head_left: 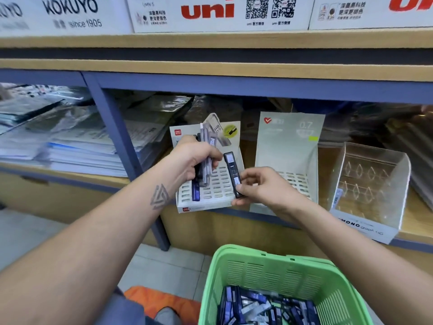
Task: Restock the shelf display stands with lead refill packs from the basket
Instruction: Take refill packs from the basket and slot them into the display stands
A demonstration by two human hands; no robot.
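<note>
My left hand (195, 158) grips a bunch of several lead refill packs (209, 141), held upright in front of the white slotted display stand (206, 200). One blue pack (195, 190) stands in a slot of that stand. Between thumb and fingers, my right hand (260, 186) pinches a single black refill pack (233, 172) over the stand's right side. Below, the green basket (264, 270) holds many more packs (264, 308).
A second pale slotted stand (288, 146) marked 0.7 stands to the right, then a clear acrylic stand (372, 184) with one pack. Stacked paper goods (70, 146) fill the left shelf bay behind a blue upright (121, 141). Brand boxes (208, 12) line the upper shelf.
</note>
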